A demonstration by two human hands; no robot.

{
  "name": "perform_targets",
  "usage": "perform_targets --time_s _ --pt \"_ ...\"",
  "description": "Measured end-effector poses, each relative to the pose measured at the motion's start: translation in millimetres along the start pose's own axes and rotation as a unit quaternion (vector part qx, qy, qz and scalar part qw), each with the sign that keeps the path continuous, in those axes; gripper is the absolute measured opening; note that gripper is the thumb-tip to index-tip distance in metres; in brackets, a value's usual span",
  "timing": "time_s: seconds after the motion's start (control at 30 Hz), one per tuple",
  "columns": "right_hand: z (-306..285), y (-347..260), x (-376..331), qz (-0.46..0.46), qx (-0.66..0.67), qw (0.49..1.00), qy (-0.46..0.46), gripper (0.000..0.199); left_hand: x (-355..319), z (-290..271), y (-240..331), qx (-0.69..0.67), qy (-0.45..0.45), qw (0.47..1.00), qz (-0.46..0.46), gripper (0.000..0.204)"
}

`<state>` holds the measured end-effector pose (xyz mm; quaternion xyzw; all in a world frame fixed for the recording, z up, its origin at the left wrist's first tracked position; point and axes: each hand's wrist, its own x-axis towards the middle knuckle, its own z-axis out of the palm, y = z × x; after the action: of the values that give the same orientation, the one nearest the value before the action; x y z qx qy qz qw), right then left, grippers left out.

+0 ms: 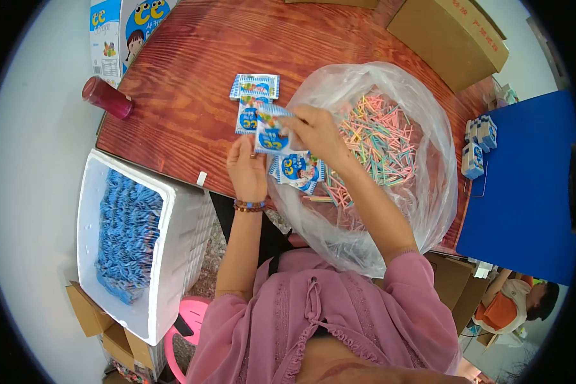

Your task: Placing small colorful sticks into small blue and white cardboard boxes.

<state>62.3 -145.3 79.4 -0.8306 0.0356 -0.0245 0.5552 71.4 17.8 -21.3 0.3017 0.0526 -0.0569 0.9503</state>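
Note:
A small blue-and-white candy packet [272, 133] is pinched at its right side by my right hand [315, 131], which reaches over a clear plastic bag. My left hand [246, 169], with beaded bracelets on its wrist, has curled fingers at the packet's lower left edge. Beyond, two more packets, an upper packet [255, 86] and a lower packet [247, 116], lie overlapping on the table. Other packets [297, 171] rest at the left side of the open plastic bag [438, 153]. Inside that bag are many thin pastel sticks [381, 141] in pink, green and yellow.
Left of the reddish wooden table [179, 70] stands a white foam box [166, 256] full of blue packets [128, 230]. A red-capped jar [107, 97] is near the left edge. A cardboard box [448, 41] and blue board [521, 185] flank the right. A person [509, 301] is at lower right.

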Motion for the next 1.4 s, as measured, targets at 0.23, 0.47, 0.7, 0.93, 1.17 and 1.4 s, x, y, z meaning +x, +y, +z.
perform_targets --time_s 0.23,0.47,0.7,0.93,1.17,1.4 --pt "51 62 81 0.064 -0.052 0.997 -0.008 0.024 18 -9 8 0.366 0.085 0.909 0.18 0.024" --pt "16 41 26 -0.135 -0.131 0.973 0.137 0.026 0 -3 9 0.583 -0.006 0.789 0.195 0.03" --pt "-20 53 -62 -0.067 -0.368 0.927 0.003 0.024 -16 19 -3 0.738 -0.176 0.613 0.219 0.03" --pt "-22 59 -64 -0.008 -0.21 0.977 0.039 0.022 -8 10 -2 0.709 -0.211 0.64 0.21 0.018" --pt "-18 67 -60 -0.009 -0.256 0.964 0.072 0.016 -8 11 -2 0.726 -0.214 0.604 0.248 0.021" --pt "-32 66 -58 -0.206 -0.166 0.945 0.192 0.012 -5 19 -5 0.622 -0.193 0.726 0.22 0.018"
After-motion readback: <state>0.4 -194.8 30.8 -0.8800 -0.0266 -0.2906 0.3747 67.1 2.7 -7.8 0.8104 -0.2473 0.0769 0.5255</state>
